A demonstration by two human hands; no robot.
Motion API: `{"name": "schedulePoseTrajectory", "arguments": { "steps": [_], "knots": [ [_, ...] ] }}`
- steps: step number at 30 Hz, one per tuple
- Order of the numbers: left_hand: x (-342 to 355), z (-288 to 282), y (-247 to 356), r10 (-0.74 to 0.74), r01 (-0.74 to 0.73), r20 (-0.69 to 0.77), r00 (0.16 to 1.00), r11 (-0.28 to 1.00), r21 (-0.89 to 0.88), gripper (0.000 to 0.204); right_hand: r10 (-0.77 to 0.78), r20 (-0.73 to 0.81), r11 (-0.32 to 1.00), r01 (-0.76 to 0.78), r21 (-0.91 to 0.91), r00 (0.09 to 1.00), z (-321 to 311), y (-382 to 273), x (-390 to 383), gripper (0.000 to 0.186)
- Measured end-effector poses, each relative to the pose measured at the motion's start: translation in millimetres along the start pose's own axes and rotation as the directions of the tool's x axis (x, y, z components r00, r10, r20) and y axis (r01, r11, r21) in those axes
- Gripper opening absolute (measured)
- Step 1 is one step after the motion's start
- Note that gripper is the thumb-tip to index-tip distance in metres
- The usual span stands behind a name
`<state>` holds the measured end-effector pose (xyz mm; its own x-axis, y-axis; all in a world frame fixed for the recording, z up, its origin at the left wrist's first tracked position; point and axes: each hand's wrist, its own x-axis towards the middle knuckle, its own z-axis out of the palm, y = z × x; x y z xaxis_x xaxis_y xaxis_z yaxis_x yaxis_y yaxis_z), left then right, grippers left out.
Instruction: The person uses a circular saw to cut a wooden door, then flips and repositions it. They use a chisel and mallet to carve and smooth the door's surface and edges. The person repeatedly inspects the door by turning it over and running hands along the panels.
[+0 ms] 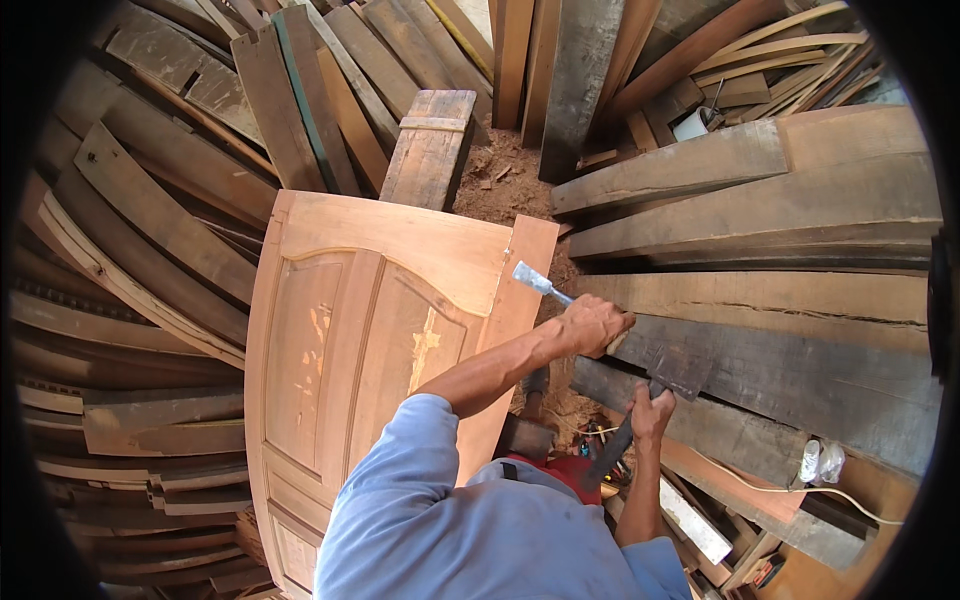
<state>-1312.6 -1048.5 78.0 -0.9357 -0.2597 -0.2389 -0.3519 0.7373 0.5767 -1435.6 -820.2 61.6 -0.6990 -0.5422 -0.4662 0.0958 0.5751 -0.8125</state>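
A chisel is gripped in my left hand, its broad pale blade pointing up and left over the edge stile of a panelled wooden door. I cannot tell whether the blade touches the wood. The butt of its handle pokes out below the fist. My right hand is closed round the dark handle of a mallet. The mallet's blocky dark head is just beyond the right hand, below and right of the chisel's butt, apart from it. Pale patches mark the door's panels.
Stacked planks fill the left side, and thick boards lie along the right. A wooden block sits beyond the door's top edge. Wood shavings cover the floor there. A pale cord runs past a clear plastic bottle.
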Motion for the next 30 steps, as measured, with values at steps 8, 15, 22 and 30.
{"name": "schedulePoseTrajectory", "arguments": {
  "steps": [8,15,22,30],
  "knots": [
    [-90,21,-121,-0.615,0.583,-0.213,0.76,0.788,-0.196,0.085,0.058,0.193,0.943,0.01,-0.331,0.98,-42,66,-26,0.023],
    [-145,22,-173,-0.711,0.707,-0.108,0.695,0.703,-0.076,0.1,0.102,0.401,0.91,0.078,-0.407,0.91,-2,47,-31,0.027],
    [-76,-10,-181,-0.537,0.538,-0.056,0.842,0.827,0.161,0.099,-0.043,0.528,0.857,0.302,-0.416,0.848,22,51,-10,0.025],
    [-99,18,-163,-0.529,0.544,-0.127,0.839,0.813,0.206,0.089,0.052,0.51,0.884,0.198,-0.424,0.859,22,13,-31,0.023]
  ]
}}
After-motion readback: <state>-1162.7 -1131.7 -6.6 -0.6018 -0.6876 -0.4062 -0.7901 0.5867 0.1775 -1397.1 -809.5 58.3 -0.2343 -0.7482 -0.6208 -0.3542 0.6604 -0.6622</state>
